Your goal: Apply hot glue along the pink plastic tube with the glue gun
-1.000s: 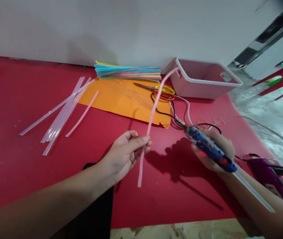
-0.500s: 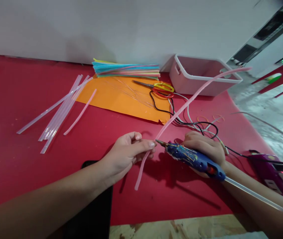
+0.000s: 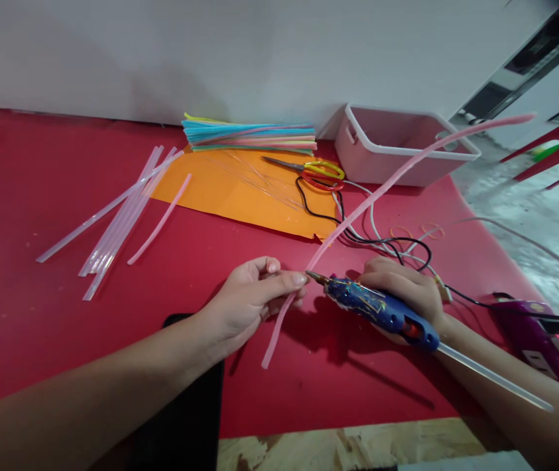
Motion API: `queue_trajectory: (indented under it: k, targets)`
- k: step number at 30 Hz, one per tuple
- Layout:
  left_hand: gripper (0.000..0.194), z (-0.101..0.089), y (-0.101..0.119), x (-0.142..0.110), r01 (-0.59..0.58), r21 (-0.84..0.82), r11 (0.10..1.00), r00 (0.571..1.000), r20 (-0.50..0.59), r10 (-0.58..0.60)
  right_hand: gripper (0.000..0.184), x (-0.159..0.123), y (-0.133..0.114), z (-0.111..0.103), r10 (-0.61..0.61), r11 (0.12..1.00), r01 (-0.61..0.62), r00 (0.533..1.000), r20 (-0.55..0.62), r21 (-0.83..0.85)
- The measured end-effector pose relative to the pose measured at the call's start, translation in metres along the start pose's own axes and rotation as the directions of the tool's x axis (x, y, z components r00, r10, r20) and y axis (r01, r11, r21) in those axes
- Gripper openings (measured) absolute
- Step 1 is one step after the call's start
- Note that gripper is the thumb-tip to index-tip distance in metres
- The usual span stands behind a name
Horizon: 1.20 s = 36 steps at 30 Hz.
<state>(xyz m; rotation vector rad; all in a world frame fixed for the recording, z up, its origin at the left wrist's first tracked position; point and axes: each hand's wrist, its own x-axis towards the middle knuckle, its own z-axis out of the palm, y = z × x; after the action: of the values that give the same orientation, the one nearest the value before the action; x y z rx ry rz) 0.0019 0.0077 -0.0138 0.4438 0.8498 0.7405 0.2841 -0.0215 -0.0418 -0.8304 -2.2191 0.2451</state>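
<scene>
Between thumb and fingers, my left hand [image 3: 260, 291] pinches a long pink pipe cleaner [image 3: 382, 186]. Its long end curves up to the right over a plastic basket, and its short end hangs below my fingers. My right hand [image 3: 402, 288] is wrapped round a blue hot glue gun [image 3: 368, 304], smeared with dried glue. The gun's nozzle meets the pipe cleaner right beside my left fingertips; whether glue is coming out I cannot tell. From the gun's rear sticks a clear glue stick [image 3: 498, 378].
Glue sticks [image 3: 125, 219] and a short pink pipe cleaner [image 3: 159, 221] lie left. Behind are an orange sheet [image 3: 220, 190], scissors [image 3: 321, 173], a pipe cleaner bundle [image 3: 250, 136] and the pink basket [image 3: 378, 160]. Cables [image 3: 392, 247] run right to a purple device [image 3: 529, 340]. A black object [image 3: 186, 405] lies under my left forearm.
The long end of the pipe cleaner has swung further right and slightly up, its short end slightly left. Both hands keep their grips, the nozzle staying at my left fingertips.
</scene>
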Motion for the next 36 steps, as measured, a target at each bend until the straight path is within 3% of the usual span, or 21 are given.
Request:
queue_trajectory:
  k: [28, 36]
  targets:
    - [0.05, 0.003, 0.002, -0.004, -0.066, 0.072, 0.995, 0.996, -0.063, 0.07, 0.019, 0.009, -0.007, -0.01, -0.072, 0.991, 0.074, 0.997, 0.026, -0.115]
    - [0.053, 0.001, -0.001, -0.003, -0.094, 0.088, 0.992, 0.995, -0.029, 0.097, 0.023, 0.007, -0.005, -0.008, -0.083, 0.986, 0.087, 0.996, 0.034, -0.14]
